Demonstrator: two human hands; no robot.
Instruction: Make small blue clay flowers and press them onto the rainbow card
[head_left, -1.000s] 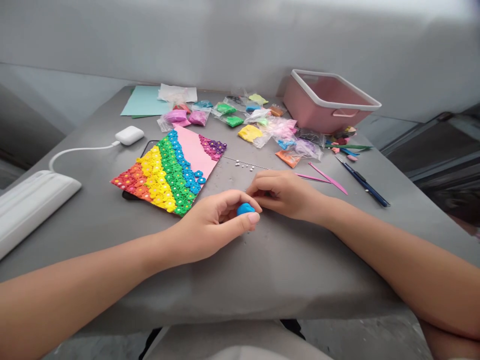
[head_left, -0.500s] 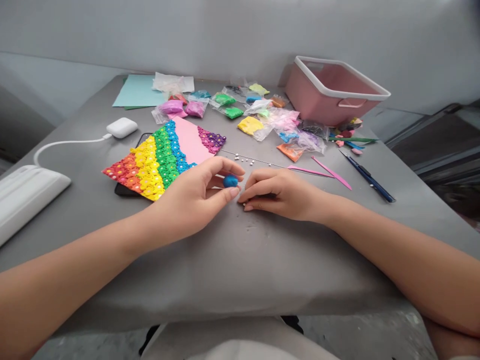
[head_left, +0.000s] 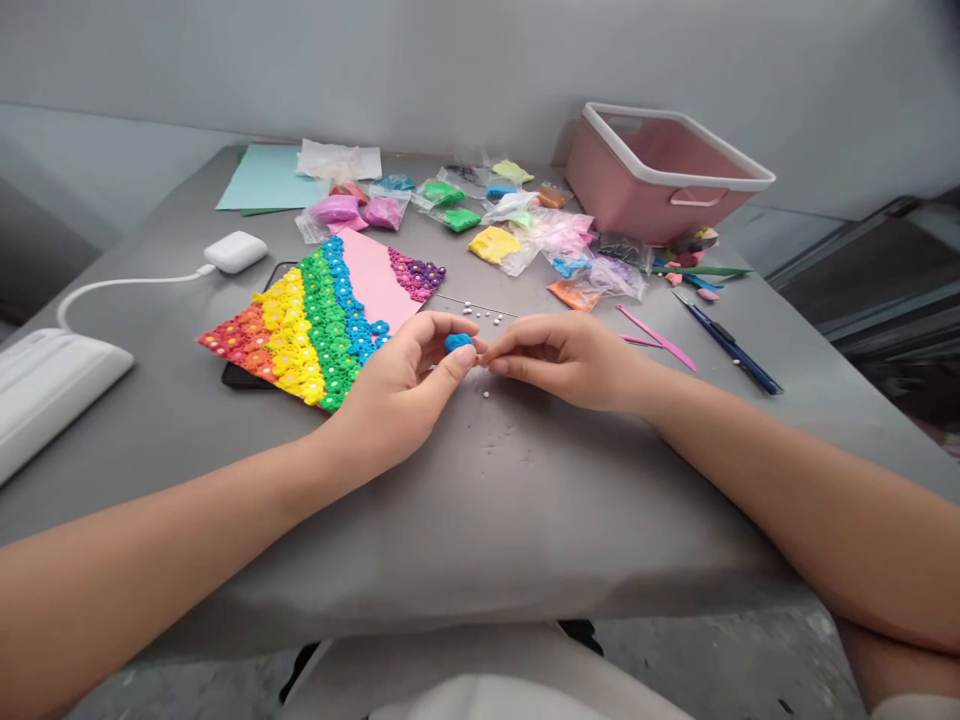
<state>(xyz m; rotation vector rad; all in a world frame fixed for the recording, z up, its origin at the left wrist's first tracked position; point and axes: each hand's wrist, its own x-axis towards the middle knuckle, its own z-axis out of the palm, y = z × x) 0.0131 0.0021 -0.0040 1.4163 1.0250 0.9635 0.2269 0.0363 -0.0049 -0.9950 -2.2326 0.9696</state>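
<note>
A small lump of blue clay (head_left: 458,342) rests between the thumb and fingers of my left hand (head_left: 409,385). My right hand (head_left: 559,360) is pinched, its fingertips meeting the left thumb and fingertips beside the clay; what they pinch is hidden or too small to name. Just left of my left hand lies a pink card (head_left: 371,275) covered with rows of clay flowers in red, orange, yellow, green, blue and purple, part of its pink still bare. Tiny white balls (head_left: 486,314) are scattered behind my hands, and one white ball (head_left: 486,394) lies in front of them.
Plastic bags of coloured clay (head_left: 493,245) spread across the back. A pink basket (head_left: 637,185) stands back right. Pink tools (head_left: 660,340) and a blue craft knife (head_left: 731,345) lie to the right. At left are a white earphone case (head_left: 236,252), its cable and a white power strip (head_left: 64,390).
My right hand has lifted off the table and moved up to meet my left fingertips. A white ball now shows where it was. The blue clay stays in my left hand.
</note>
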